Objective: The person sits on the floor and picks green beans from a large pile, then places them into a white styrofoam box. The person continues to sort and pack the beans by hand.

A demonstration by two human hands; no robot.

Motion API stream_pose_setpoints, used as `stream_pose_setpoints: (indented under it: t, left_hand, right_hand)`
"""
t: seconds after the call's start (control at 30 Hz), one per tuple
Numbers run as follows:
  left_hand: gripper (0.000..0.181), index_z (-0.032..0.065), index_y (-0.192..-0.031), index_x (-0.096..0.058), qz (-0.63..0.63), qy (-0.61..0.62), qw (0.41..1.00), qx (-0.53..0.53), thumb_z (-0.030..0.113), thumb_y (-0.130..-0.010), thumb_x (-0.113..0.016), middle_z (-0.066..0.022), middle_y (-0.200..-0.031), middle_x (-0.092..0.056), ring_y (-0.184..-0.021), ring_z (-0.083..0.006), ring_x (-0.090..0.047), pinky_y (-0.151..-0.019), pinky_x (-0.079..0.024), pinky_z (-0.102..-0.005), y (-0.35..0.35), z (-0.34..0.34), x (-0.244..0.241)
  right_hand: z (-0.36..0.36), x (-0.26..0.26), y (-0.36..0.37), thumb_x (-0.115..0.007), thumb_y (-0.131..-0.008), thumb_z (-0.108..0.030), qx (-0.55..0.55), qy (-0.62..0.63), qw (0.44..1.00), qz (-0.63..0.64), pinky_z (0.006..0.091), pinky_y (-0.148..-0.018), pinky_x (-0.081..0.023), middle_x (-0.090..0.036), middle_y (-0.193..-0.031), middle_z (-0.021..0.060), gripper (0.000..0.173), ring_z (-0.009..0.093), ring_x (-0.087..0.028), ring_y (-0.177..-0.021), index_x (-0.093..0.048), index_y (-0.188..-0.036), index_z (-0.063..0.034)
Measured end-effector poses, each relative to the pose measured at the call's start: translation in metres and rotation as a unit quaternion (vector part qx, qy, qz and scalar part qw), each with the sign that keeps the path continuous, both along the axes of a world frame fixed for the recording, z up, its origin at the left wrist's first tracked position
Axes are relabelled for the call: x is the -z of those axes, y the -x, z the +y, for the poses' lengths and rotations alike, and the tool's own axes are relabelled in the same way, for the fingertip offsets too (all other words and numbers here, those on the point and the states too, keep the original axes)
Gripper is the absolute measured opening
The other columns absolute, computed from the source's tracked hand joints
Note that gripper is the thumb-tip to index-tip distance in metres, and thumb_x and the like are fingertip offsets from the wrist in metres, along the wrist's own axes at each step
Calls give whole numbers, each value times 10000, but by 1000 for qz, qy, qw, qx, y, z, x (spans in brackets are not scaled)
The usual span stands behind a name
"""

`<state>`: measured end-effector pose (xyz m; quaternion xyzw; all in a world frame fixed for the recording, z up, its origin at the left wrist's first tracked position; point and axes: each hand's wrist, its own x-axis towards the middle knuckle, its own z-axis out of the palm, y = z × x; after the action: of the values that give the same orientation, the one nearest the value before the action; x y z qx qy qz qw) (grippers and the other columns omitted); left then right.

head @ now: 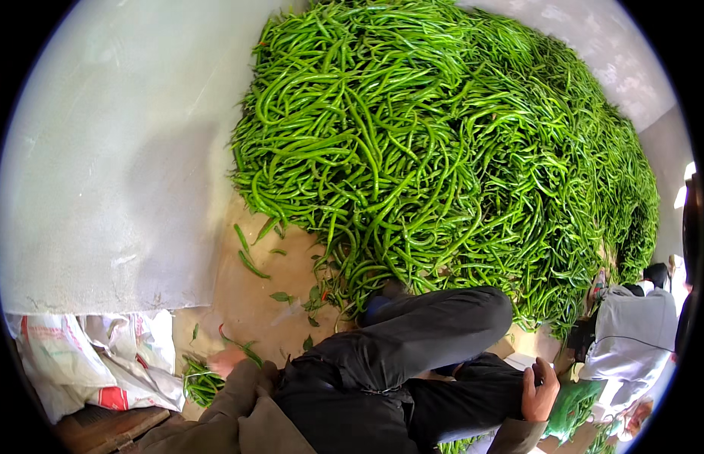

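A large heap of long green chili peppers (386, 147) lies on the floor before me, reaching up to the walls. My left hand (226, 362) is blurred, close to the floor at my left side, beside a small bunch of green chilies (201, 383). A few chilies lie by its fingers; whether it grips any cannot be told. My right hand (540, 391) is over my right leg, fingers partly curled and apart, with nothing seen in it. Near it is a green bag (573, 397) with chilies in it.
White woven sacks (97, 363) with red print lie at the left, below a pale wall (114, 159). Loose chilies and leaves (281, 297) dot the tan floor. My crossed legs (408, 340) are in front. Another person (633, 329) in light clothing is at the right edge.
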<state>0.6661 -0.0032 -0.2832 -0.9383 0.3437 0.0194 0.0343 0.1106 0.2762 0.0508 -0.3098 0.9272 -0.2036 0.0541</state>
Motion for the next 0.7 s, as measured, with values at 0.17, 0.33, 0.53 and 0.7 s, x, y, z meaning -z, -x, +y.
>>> stream_pose_setpoints:
  t: [0.17, 0.33, 0.53, 0.7]
  left_hand:
    - [544, -6, -1413, -501, 390, 134, 853, 320, 348, -1010, -594, -227, -1283, -623, -1126, -312, -642, -940, -517, -417, 152, -113, 34]
    - [653, 68, -1539, -319, 378, 9, 839, 392, 403, -1029, -551, -228, -1509, -412, -1305, -429, -484, -1063, -482, -570, 306, -201, 3]
    - [304, 45, -1207, -666, 407, -69, 848, 332, 264, -1045, -532, -233, -1152, -659, -1015, -399, -627, -771, -524, -533, 318, -239, 67]
    - [388, 79, -805, -592, 454, 28, 838, 302, 359, -1060, -506, -141, -734, -534, -668, -279, -499, -699, -452, -523, 313, -239, 90]
  right_hand:
    - [17, 22, -21, -646, -923, -139, 76, 72, 986, 133, 421, -823, -508, -676, -947, 217, 230, 351, -646, -879, -679, -1026, 64]
    - [2, 22, -32, -650, -929, -132, 103, 86, 978, 161, 438, -835, -508, -678, -957, 209, 202, 377, -645, -886, -676, -982, 61]
    - [-2, 26, -40, -646, -923, -86, 135, 132, 966, 176, 435, -872, -516, -690, -983, 209, 161, 376, -660, -924, -672, -960, 68]
    - [-10, 26, -39, -645, -926, -86, 154, 113, 965, 177, 433, -878, -519, -695, -968, 204, 157, 372, -664, -922, -670, -943, 68]
